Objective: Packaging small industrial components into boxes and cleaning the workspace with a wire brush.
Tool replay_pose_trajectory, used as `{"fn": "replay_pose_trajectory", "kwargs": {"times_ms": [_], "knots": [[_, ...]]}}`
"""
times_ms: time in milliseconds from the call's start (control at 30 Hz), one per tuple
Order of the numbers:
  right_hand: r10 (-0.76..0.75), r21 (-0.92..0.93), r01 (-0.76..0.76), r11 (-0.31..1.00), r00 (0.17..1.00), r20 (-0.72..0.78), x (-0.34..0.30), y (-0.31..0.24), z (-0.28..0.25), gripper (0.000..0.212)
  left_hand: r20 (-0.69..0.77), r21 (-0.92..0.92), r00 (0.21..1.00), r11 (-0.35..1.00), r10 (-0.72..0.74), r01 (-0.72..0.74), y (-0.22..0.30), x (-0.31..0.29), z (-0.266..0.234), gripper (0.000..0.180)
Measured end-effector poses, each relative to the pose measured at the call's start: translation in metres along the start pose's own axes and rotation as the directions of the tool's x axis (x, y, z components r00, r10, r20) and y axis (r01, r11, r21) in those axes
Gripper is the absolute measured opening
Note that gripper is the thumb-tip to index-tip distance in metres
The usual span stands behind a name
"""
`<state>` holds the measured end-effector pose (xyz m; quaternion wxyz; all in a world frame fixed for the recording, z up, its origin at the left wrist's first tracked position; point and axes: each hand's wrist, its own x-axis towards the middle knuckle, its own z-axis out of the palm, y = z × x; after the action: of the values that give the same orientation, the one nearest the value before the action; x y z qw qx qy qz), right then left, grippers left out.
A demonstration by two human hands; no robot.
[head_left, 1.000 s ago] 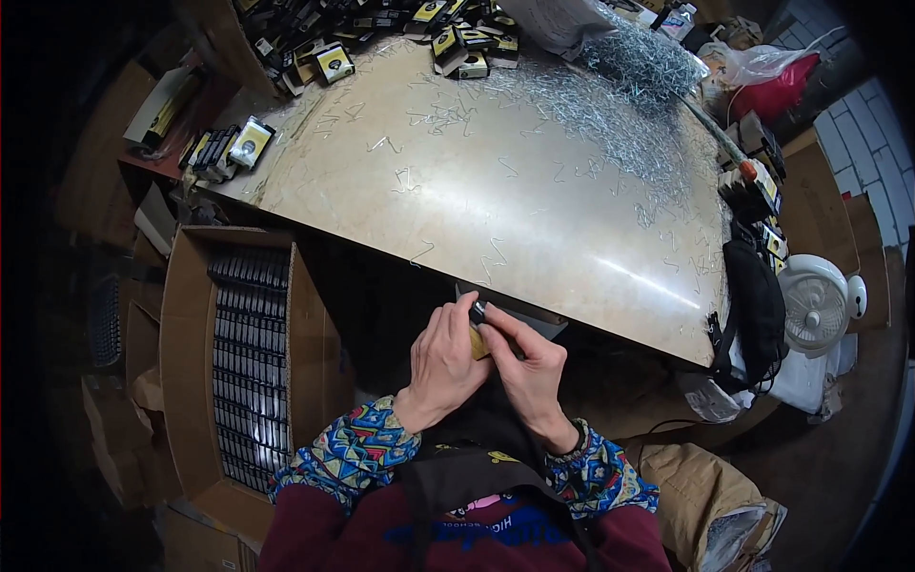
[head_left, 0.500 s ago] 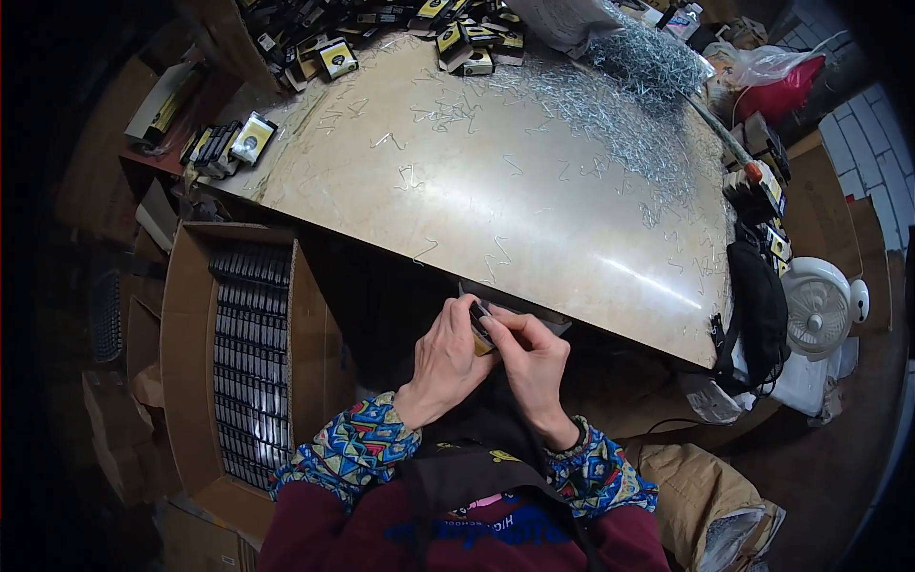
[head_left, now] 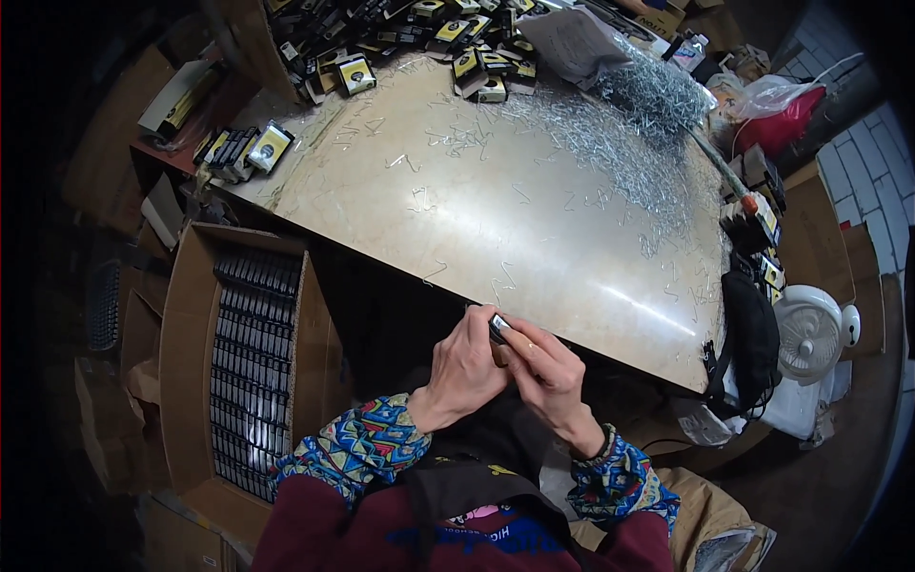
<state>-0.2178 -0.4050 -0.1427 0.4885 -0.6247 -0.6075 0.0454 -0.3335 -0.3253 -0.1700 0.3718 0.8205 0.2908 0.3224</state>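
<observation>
Black small box at the near edge of the desk, pinched in the fingers of left hand and right hand. Desk pale, glossy; wire hooks strewn, densest toward far right. Right of desk: white fan, brick wall beyond. Versus half a second earlier: less of box's yellow shows.

Black held box, yellow-and-black boxes, silvery wire hooks, multicoloured geometric-patterned sleeves, maroon top, white fan
</observation>
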Motion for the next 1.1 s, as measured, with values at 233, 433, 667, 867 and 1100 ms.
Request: {"fn": "replay_pose_trajectory", "kwargs": {"times_ms": [233,433,667,867,1100], "knots": [[-0.007,-0.291,-0.073,0.954,0.965,-0.264,0.032,0.034,-0.056,0.032,-0.021,0.047,0.979,0.978,0.203,-0.202,0.012,0.024,-0.011,0.085],[-0.087,-0.350,-0.025,0.936,0.950,-0.299,0.031,0.045,-0.058,0.036,-0.021,-0.057,0.978,0.976,0.209,-0.210,0.000,0.015,-0.003,0.069],[0.107,-0.284,-0.143,0.948,0.985,-0.136,0.038,0.064,-0.051,0.031,-0.038,-0.150,0.990,0.979,0.133,-0.137,-0.004,0.021,-0.006,0.044],[0.267,0.314,-0.200,0.928,0.945,-0.188,0.039,0.050,-0.012,0.052,0.057,-0.351,0.996,0.935,0.071,-0.047,-0.010,0.068,-0.013,0.046],[0.105,0.094,-0.102,0.990,0.994,-0.027,0.058,0.051,-0.024,0.057,0.096,-0.498,0.985,0.850,-0.143,0.172,-0.042,0.084,-0.062,0.036]]}}
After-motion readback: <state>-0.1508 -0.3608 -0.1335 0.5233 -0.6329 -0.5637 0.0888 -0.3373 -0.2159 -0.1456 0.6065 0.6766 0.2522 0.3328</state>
